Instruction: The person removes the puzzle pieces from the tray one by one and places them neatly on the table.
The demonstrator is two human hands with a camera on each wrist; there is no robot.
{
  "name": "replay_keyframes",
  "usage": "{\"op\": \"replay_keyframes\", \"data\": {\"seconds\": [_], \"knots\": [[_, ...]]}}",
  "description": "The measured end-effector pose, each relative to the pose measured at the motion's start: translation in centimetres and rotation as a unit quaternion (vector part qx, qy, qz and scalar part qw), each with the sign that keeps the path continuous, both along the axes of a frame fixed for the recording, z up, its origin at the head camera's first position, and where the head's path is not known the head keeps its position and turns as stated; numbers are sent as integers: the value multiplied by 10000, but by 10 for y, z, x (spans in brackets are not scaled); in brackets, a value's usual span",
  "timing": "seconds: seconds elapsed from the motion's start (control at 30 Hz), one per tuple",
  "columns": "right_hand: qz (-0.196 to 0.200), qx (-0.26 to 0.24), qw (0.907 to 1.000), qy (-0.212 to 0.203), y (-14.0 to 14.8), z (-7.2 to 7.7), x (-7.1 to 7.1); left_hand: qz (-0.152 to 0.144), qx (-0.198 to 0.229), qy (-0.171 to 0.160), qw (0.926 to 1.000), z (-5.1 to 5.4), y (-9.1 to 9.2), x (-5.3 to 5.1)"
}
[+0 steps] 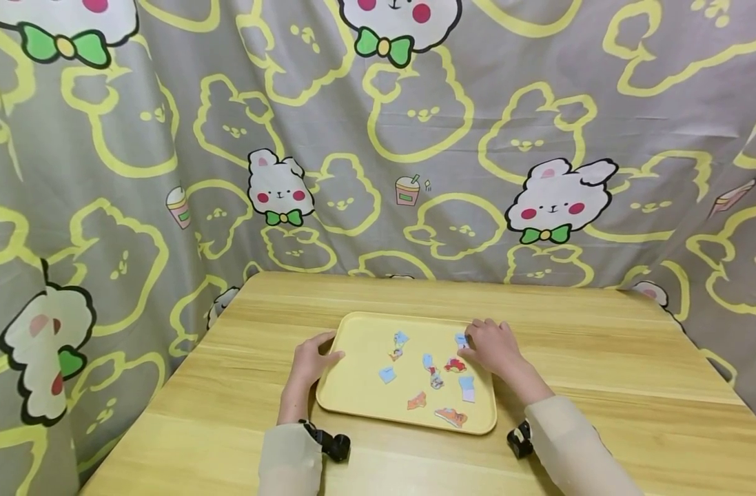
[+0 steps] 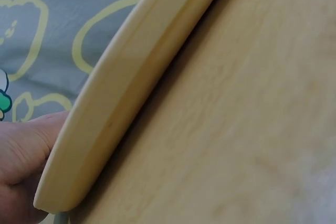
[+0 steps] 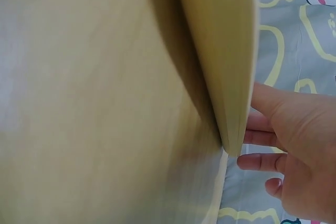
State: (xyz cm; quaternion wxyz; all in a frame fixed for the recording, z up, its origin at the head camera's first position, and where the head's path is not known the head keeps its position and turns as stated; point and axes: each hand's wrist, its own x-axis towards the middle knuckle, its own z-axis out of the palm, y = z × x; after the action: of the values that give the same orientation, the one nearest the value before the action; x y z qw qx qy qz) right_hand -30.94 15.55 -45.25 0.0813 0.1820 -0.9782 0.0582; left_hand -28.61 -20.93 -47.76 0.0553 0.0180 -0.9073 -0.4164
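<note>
A pale yellow tray (image 1: pixel 365 393) lies on the wooden table, with several small picture pieces on it. My left hand (image 1: pixel 311 359) grips the tray's left side, thumb over the rim and fingers outside. At the far right corner my right hand (image 1: pixel 494 350) holds the edge, its thumb inside the rim; the other fingertips are partly hidden. A light blue piece (image 1: pixel 461 339) lies right beside that thumb. Both wrist views show the tray wall (image 2: pixel 113 98) from outside, with part of each hand behind it.
Blue pieces (image 1: pixel 386 374), a red piece (image 1: pixel 455 365) and orange pieces (image 1: pixel 451 416) lie scattered on the tray. Wooden tabletop (image 1: pixel 601 358) surrounds it. A grey curtain (image 1: pixel 353 124) with yellow outlines and white bunnies hangs behind and at the sides.
</note>
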Motion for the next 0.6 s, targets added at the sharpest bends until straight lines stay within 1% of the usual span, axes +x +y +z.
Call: {"op": "replay_keyframes", "data": {"seconds": [0.1,0.27,0.4,0.47,0.6], "knots": [[79,-83,9998,143,1,-1,-1,4,49,-30,10000,1,0,0],[383,-250,9976,522,3,-5,-4,-16,26,-40,10000,0,1,1],[558,-444,9952,672,5,-8,-6,-1,33,-53,10000,-2,1,2],[632,-600,9938,690,5,-8,-6,-8,1,-30,10000,-2,0,2],[732,-1133,9897,489,5,-7,-5,-27,-27,11,10000,-2,0,1]]}}
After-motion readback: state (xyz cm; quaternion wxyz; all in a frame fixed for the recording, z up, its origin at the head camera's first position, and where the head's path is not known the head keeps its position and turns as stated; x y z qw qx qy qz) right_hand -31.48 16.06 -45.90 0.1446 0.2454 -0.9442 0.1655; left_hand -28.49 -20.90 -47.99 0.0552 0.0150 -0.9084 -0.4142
